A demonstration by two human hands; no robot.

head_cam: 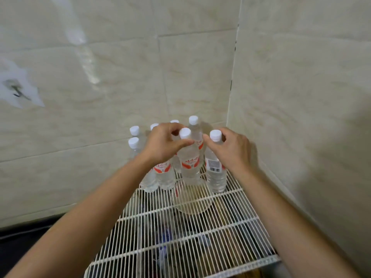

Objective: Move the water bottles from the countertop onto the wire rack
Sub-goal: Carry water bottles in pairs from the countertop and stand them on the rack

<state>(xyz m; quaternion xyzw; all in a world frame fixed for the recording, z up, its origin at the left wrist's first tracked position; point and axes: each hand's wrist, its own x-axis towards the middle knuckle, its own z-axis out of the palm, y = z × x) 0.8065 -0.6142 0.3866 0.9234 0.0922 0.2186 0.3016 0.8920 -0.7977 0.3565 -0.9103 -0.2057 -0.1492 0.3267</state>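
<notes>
Gripping one water bottle by its neck, the left hand fingers close around it at frame centre. The right hand clasps a neighbouring barcode-labelled bottle. Both stand on the white wire rack.

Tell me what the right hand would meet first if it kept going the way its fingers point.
The right hand points left, at the neck of the centre bottle that the left hand grips. It would likely meet that bottle, or the left hand's thumb, first; depth is unclear.
</notes>
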